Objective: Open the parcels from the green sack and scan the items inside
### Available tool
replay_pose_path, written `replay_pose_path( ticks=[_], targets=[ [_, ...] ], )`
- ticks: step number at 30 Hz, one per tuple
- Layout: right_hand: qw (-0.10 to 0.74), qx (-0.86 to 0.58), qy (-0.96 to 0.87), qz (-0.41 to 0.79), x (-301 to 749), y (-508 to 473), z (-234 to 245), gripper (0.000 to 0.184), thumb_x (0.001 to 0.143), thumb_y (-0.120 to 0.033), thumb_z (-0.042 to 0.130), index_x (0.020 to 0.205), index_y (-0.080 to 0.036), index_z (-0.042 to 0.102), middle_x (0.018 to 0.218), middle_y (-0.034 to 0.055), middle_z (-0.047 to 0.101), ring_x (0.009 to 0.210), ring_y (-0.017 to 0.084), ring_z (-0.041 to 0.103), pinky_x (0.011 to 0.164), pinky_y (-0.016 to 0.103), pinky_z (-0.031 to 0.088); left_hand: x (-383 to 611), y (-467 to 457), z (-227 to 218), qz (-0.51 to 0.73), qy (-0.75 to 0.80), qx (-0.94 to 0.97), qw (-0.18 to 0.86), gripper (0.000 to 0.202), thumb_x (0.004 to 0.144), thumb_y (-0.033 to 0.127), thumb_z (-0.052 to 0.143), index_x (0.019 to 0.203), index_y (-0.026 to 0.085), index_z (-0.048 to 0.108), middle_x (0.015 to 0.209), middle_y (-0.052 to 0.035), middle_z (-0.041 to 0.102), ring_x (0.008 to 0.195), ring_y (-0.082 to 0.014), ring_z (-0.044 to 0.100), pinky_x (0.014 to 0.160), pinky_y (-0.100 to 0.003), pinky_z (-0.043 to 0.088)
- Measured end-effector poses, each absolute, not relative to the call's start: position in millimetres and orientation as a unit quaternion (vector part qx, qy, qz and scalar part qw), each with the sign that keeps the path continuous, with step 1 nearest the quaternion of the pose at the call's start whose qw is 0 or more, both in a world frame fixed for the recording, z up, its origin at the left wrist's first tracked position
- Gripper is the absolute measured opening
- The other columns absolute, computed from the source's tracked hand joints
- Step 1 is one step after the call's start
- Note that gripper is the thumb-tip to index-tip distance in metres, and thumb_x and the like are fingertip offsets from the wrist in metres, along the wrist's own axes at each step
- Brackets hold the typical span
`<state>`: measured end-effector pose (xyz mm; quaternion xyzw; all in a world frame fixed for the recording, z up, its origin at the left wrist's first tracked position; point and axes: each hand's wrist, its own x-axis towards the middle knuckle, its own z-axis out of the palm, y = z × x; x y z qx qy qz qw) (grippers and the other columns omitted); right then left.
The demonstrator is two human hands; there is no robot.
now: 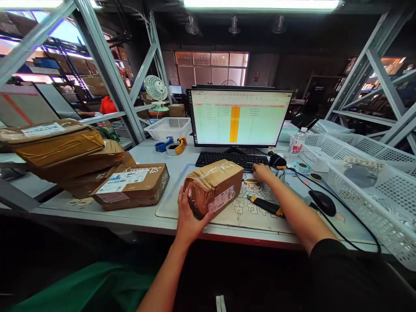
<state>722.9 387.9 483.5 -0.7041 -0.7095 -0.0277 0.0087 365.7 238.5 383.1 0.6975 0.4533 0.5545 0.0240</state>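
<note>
My left hand (190,221) grips the near left end of a brown cardboard box (217,184), its thumb along the lower front edge and its fingers up the side. The box is wrapped in clear tape, carries a white printed label and rests tilted on a desk mat (240,212). Over the right end of a black keyboard (221,158) lies my right hand (262,172), holding nothing, fingertips on the keys. A yellow and black utility knife (266,205) lies on the mat between the box and my right forearm.
Behind the keyboard stands a monitor (240,117) showing a spreadsheet. More taped boxes (133,184) are piled on the left. Tape dispensers (175,146) sit near a white basket (170,127). Rightward are a black mouse (321,203), its cable, a bottle (297,142) and white plastic baskets (367,203).
</note>
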Motion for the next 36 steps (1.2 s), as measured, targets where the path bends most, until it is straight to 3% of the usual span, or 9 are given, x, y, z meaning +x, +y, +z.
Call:
replay_pose_path(
  ticks=[9, 14, 17, 21, 23, 28, 32, 34, 36],
  targets=[
    [-0.008, -0.705, -0.708, -0.036, 710, 408, 488, 0.040, 0.108, -0.042, 0.059, 0.138, -0.016, 0.064, 0.135, 0.0132, 0.067, 0.128, 0.029, 0.063, 0.112, 0.051, 0.048, 367, 238, 383, 0.547, 0.477, 0.687, 0.035, 0.128, 0.076, 0.054, 0.093, 0.172, 0.029, 0.012, 0.178, -0.0219, 0.012, 0.167, -0.0433, 0.015, 0.131, -0.070, 0.025],
    [-0.015, -0.707, -0.707, -0.015, 694, 405, 502, 0.036, 0.107, -0.038, 0.061, 0.136, -0.016, 0.066, 0.136, 0.0139, 0.069, 0.126, 0.028, 0.065, 0.109, 0.050, 0.051, 366, 240, 381, 0.546, 0.488, 0.679, 0.052, 0.128, 0.075, 0.053, 0.093, 0.172, 0.027, 0.013, 0.176, -0.0224, 0.018, 0.165, -0.0438, 0.020, 0.131, -0.069, 0.029],
    [-0.009, -0.690, -0.724, 0.008, 693, 374, 506, 0.036, 0.107, -0.031, 0.056, 0.138, -0.015, 0.066, 0.138, 0.0179, 0.070, 0.125, 0.030, 0.067, 0.103, 0.042, 0.052, 365, 242, 380, 0.551, 0.517, 0.646, 0.114, 0.131, 0.074, 0.051, 0.093, 0.172, 0.026, 0.011, 0.172, -0.0228, 0.027, 0.162, -0.0430, 0.030, 0.130, -0.067, 0.032],
    [-0.020, -0.660, -0.749, 0.051, 710, 299, 482, 0.049, 0.100, -0.049, 0.064, 0.141, -0.022, 0.066, 0.136, 0.0135, 0.073, 0.121, 0.031, 0.070, 0.097, 0.038, 0.054, 365, 244, 378, 0.560, 0.514, 0.630, 0.159, 0.137, 0.070, 0.051, 0.095, 0.172, 0.025, 0.008, 0.170, -0.0222, 0.031, 0.160, -0.0412, 0.034, 0.131, -0.063, 0.031],
    [-0.015, -0.652, -0.755, 0.059, 722, 263, 461, 0.056, 0.096, -0.050, 0.068, 0.147, -0.025, 0.063, 0.139, 0.0132, 0.071, 0.123, 0.032, 0.069, 0.096, 0.039, 0.055, 367, 244, 380, 0.564, 0.504, 0.636, 0.150, 0.137, 0.069, 0.052, 0.096, 0.172, 0.024, 0.011, 0.170, -0.0223, 0.031, 0.159, -0.0418, 0.033, 0.131, -0.063, 0.032],
    [0.120, -0.655, -0.746, 0.032, 739, 218, 438, 0.049, 0.102, -0.032, 0.047, 0.147, -0.016, 0.061, 0.144, 0.0205, 0.065, 0.131, 0.034, 0.063, 0.105, 0.046, 0.053, 371, 236, 410, 0.565, 0.491, 0.662, 0.037, 0.136, 0.067, 0.043, 0.098, 0.173, 0.024, 0.014, 0.164, -0.0209, 0.038, 0.151, -0.0440, 0.041, 0.126, -0.064, 0.035],
    [0.302, -0.606, -0.728, 0.109, 722, 193, 480, 0.058, 0.107, -0.040, 0.034, 0.157, -0.016, 0.052, 0.112, 0.0145, 0.074, 0.093, 0.028, 0.072, 0.087, 0.042, 0.059, 378, 220, 456, 0.483, 0.491, 0.719, -0.090, 0.121, 0.068, 0.021, 0.091, 0.172, 0.029, 0.029, 0.163, -0.0165, 0.043, 0.142, -0.0480, 0.042, 0.122, -0.067, 0.031],
    [0.331, -0.565, -0.739, 0.158, 703, 178, 509, 0.063, 0.108, -0.046, 0.033, 0.164, -0.019, 0.045, 0.093, 0.0080, 0.072, 0.074, 0.023, 0.069, 0.076, 0.039, 0.059, 387, 212, 474, 0.454, 0.489, 0.736, -0.113, 0.119, 0.067, 0.015, 0.089, 0.171, 0.031, 0.033, 0.161, -0.0145, 0.046, 0.138, -0.0489, 0.043, 0.119, -0.068, 0.031],
    [0.329, -0.529, -0.764, 0.166, 680, 170, 531, 0.064, 0.108, -0.045, 0.036, 0.167, -0.021, 0.043, 0.094, 0.0075, 0.072, 0.075, 0.022, 0.069, 0.077, 0.037, 0.059, 397, 207, 483, 0.440, 0.480, 0.751, -0.113, 0.117, 0.068, 0.011, 0.087, 0.171, 0.033, 0.035, 0.160, -0.0132, 0.047, 0.136, -0.0487, 0.043, 0.119, -0.069, 0.029]
  ],
)
